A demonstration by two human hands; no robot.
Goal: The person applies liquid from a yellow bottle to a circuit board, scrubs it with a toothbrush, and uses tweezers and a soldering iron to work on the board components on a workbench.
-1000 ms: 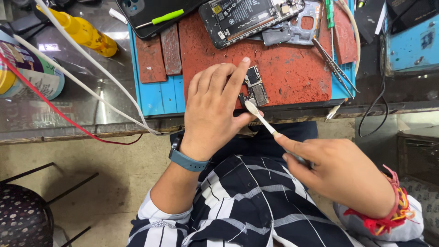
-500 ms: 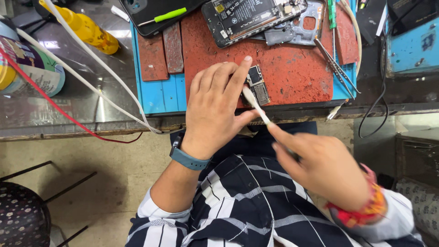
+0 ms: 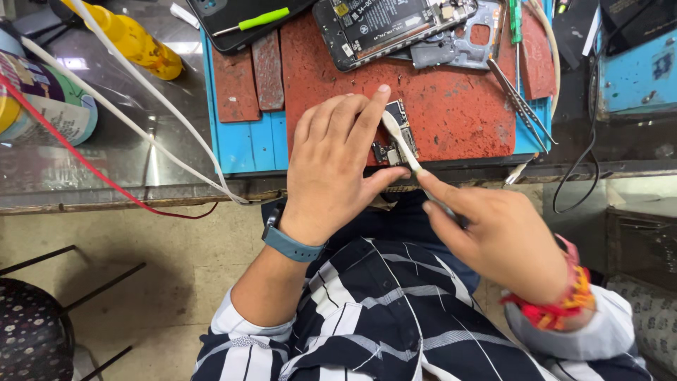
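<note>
A white brush (image 3: 400,143) is gripped in the right hand (image 3: 497,236), its head laid on a small circuit board (image 3: 396,134). The board is pinned flat under the spread fingers of the left hand (image 3: 337,169), near the front edge of a red mat (image 3: 451,113) on the table (image 3: 106,176). An opened phone (image 3: 384,25) and tweezers (image 3: 520,102) are seen farther back on the mat; a yellow bottle (image 3: 137,42) is noted well to the left.

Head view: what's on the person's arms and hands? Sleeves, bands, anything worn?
Both hands are bare, no gloves. The left hand has a blue-grey watch band at the wrist and a navy sleeve with white stripes pushed up the forearm. The right hand has red, orange and pink thread bands at the wrist, above a pale grey cuff.
</note>
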